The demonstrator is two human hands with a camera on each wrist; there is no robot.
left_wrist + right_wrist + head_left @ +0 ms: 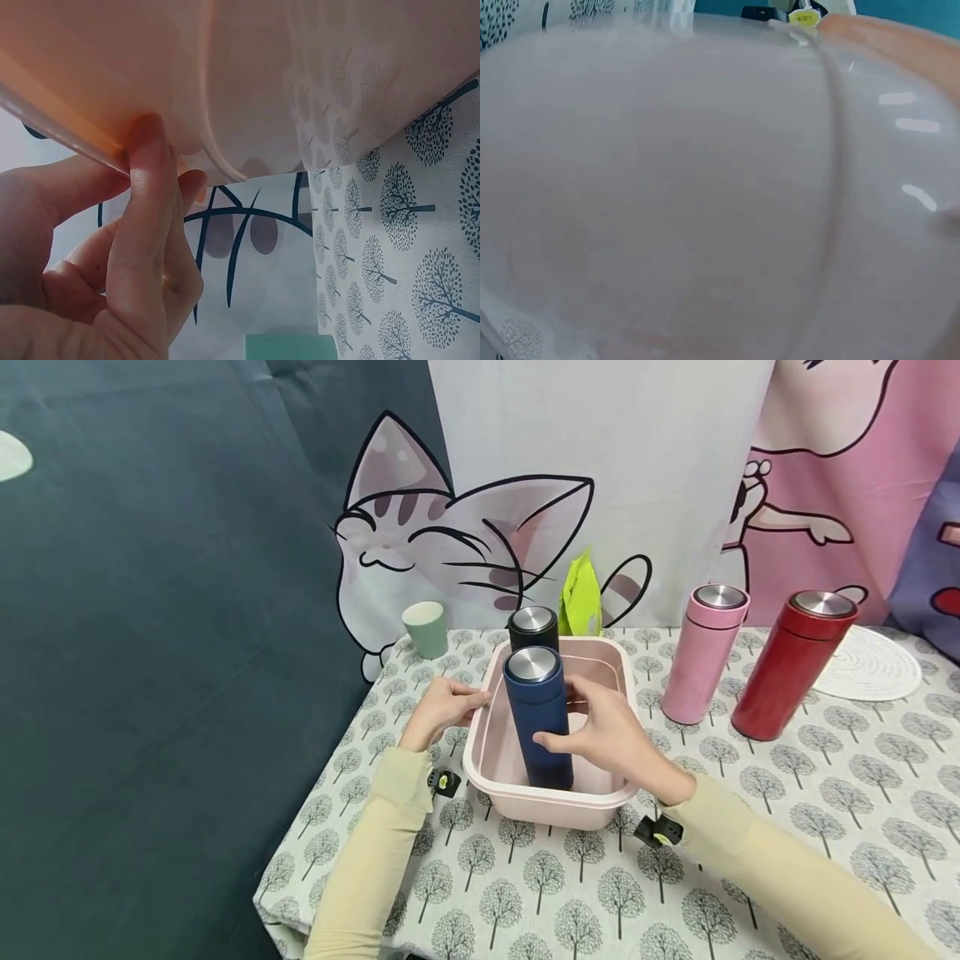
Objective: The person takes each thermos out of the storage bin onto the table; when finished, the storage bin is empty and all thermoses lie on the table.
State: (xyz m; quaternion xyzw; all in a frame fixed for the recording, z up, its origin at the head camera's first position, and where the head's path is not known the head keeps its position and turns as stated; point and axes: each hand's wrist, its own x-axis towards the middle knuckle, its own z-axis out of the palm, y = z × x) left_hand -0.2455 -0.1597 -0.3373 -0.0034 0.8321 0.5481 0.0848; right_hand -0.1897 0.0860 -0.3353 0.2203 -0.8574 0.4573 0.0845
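Note:
A dark blue thermos flask with a silver-topped lid stands inside the pale pink plastic basin. My right hand grips it from the right, thumb across its front and fingers behind. Just beyond it in the basin is a black thermos flask, mostly hidden by the blue one. My left hand pinches the basin's left rim; the left wrist view shows its thumb and fingers at the edge. The right wrist view is filled by the basin's blurred wall.
To the right stand a pink thermos flask and a red thermos flask, with a round white mat behind. A green cup sits at the back left. A lime-green bag is behind the basin on the tree-patterned tablecloth.

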